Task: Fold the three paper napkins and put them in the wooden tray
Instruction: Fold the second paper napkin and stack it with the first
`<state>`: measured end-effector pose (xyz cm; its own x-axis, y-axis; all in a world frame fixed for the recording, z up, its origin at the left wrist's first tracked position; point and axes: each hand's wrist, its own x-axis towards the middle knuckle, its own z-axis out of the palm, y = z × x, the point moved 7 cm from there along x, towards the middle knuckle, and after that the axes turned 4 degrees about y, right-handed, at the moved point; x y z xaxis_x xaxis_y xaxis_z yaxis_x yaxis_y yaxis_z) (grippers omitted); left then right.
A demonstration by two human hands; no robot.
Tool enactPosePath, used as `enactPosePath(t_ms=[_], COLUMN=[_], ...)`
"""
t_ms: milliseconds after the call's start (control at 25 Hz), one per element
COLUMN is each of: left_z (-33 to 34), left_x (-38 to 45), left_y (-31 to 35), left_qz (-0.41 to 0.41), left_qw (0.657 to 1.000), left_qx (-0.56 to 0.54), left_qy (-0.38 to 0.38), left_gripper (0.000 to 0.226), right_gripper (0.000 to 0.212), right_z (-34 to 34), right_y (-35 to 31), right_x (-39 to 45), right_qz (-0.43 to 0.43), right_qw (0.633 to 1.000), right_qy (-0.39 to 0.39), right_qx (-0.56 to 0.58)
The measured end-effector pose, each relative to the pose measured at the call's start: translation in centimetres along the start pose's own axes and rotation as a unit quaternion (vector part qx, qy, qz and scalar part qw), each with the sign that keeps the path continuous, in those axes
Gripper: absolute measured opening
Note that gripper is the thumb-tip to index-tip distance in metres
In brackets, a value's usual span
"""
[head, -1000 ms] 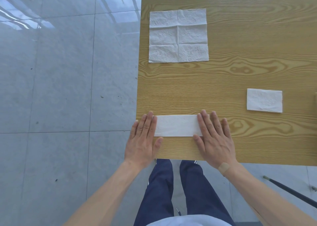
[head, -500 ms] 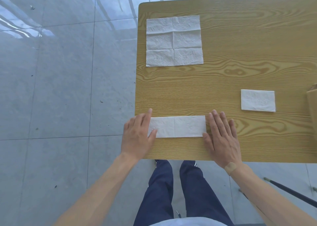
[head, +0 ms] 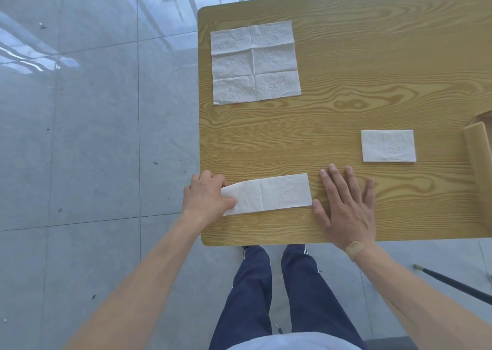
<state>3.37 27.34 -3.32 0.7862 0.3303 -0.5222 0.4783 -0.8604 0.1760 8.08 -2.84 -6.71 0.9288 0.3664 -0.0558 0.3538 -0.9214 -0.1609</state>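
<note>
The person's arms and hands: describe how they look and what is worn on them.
Both forearms are bare, with no sleeves, gloves, rings or watch in view. The left hand carries nothing. The right hand has a tan adhesive bandage stuck at the wrist.

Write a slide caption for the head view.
Left hand lifts the end of a napkin strip; right hand rests flat on the table beside it.

No legible text, labels, brands, numbers or signs anywhere in view. The napkins, the table and the tray edge carry only plain surface, creases or wood grain. The plaster on the right wrist is unmarked.
</note>
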Motion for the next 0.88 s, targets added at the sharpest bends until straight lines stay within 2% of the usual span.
enactPosePath(t_ms=[200, 480, 600, 760, 880], left_z=[-0.1, -2.6, -2.3, -0.1, 1.4], left_x=[-0.9, -2.0, -2.3, -2.6, -2.5], left_y=[-0.4, 2.8, 5.9, 9.7, 11.7], left_qz=[-0.043, -0.061, -0.045, -0.032, -0.023], left_qw=[0.982, 0.933, 0.931, 0.927, 0.940], left_qx=[-0.176, -0.355, -0.362, -0.374, -0.339], left_qy=[-0.055, 0.001, 0.020, 0.005, -0.001], left_gripper=[0.008, 0.010, 0.011, 0.011, 0.012], right_gripper=[0.069, 0.070, 0.069, 0.069, 0.069], right_z=[0.1, 0.3, 0.1, -0.1, 0.0], right_y=[0.1, 0.1, 0.4, 0.5, 0.5], right_x=[-0.1, -0.2, -0.1, -0.1, -0.1], right_qz=[0.005, 0.015, 0.039, 0.050, 0.050], right_qw=[1.000, 1.000, 0.999, 0.999, 0.999], right_qy=[-0.002, -0.003, 0.002, 0.008, 0.010], right_qx=[-0.007, -0.012, -0.006, -0.003, -0.005])
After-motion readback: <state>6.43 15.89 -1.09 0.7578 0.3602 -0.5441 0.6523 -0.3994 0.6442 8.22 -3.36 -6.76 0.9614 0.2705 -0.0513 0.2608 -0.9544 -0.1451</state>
